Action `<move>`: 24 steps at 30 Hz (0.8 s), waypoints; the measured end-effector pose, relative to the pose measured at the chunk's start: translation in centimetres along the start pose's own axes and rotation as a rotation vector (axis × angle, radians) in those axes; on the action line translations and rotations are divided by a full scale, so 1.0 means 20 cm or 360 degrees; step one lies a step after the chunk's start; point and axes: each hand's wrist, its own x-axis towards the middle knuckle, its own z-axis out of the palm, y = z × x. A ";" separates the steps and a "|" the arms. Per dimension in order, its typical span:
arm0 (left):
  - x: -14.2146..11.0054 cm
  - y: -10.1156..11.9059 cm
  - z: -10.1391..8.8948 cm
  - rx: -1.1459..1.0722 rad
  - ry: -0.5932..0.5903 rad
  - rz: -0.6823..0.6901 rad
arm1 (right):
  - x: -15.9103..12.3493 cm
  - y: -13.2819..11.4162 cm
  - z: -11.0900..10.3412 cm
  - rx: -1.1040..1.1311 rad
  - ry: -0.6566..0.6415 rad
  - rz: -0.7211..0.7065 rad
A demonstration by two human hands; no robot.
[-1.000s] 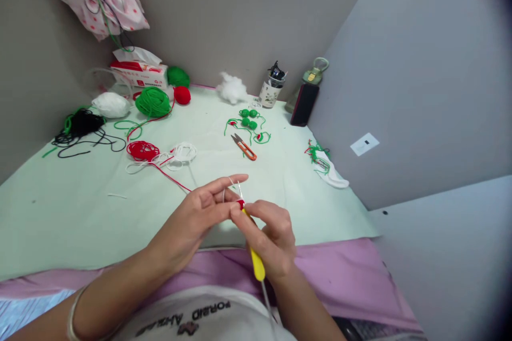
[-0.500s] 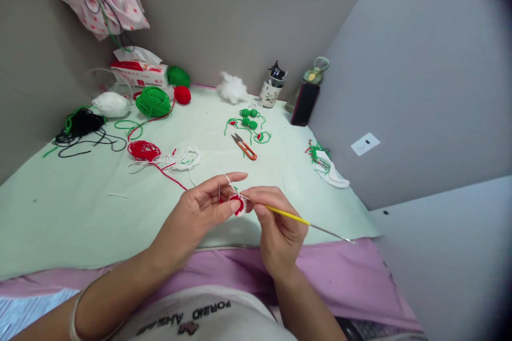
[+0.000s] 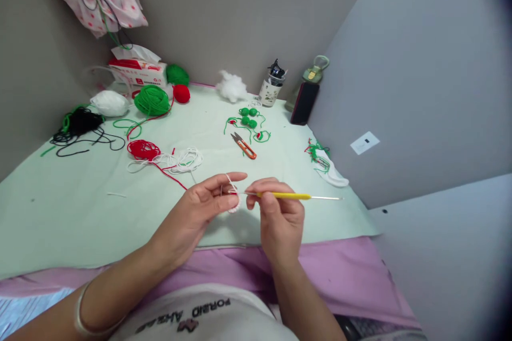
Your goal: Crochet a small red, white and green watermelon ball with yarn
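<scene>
Lying nearly level, the yellow-handled hook (image 3: pixel 284 196) is gripped between the thumb and fingers of the right hand (image 3: pixel 282 213), much as a pencil would be, presumably so that its thin end can be steered finely. That end is brought to the upper edge of the small crocheted piece (image 3: pixel 233 209), red and white, which is pinched at the thumb of the left hand (image 3: pixel 200 208) in front of the body; whether a stitch is entered cannot be told, since much of the piece is covered by the thumb. The left index finger is stretched out, and a white strand (image 3: pixel 229 177) is carried over it, probably so that tension is given to the yarn. Just beyond that hand, white loops (image 3: pixel 188 160) are spread against a red heap (image 3: pixel 144 151), and the two could be tangled if pulled carelessly; a red strand (image 3: pixel 170 177) is led from the heap towards the left hand. Orange-handled snips (image 3: pixel 245 146) are laid farther out, within likely reach, with small green balls (image 3: pixel 248 118) set behind them. White fluff (image 3: pixel 232 87), a jar (image 3: pixel 271 90) and a phone (image 3: pixel 304 104), leaned against a bottle (image 3: pixel 316 72), are placed at the back, well apart from the hands.
</scene>
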 end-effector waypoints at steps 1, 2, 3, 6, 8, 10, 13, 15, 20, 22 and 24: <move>0.00 0.00 0.00 0.0063 -0.0015 0.0020 | 0.00 0.00 0.00 -0.0003 -0.0036 0.0002; -0.01 0.00 0.01 0.0111 -0.0031 0.0031 | 0.00 0.01 0.01 -0.0010 -0.0060 0.0007; -0.01 0.00 0.01 0.0143 -0.0042 0.0040 | -0.01 0.01 0.01 -0.0003 -0.0070 0.0025; -0.01 0.00 0.00 0.0195 -0.0056 0.0040 | 0.00 0.02 0.00 0.0131 -0.0075 0.0166; -0.02 0.01 -0.01 0.0230 -0.0060 0.0026 | 0.01 0.02 -0.01 0.0237 -0.0086 0.0239; -0.02 0.02 -0.02 0.0265 -0.0058 0.0017 | 0.02 0.01 -0.02 0.0324 -0.0099 0.0272; -0.02 0.02 -0.02 0.0307 -0.0046 0.0037 | 0.02 -0.02 -0.03 0.0326 -0.0131 0.0248; -0.02 0.02 -0.02 0.0336 -0.0028 0.0074 | 0.01 -0.04 -0.04 0.0188 -0.0159 0.0168; -0.03 0.01 -0.03 0.0417 -0.0012 0.0236 | -0.03 -0.05 -0.05 -0.0452 -0.0306 -0.0410; -0.03 0.00 -0.02 0.0347 -0.0015 0.0261 | -0.05 -0.05 -0.05 -0.0800 -0.0398 -0.0701; -0.02 0.00 0.00 0.0176 -0.0038 0.0167 | -0.05 -0.04 -0.05 -0.1098 -0.0449 -0.0893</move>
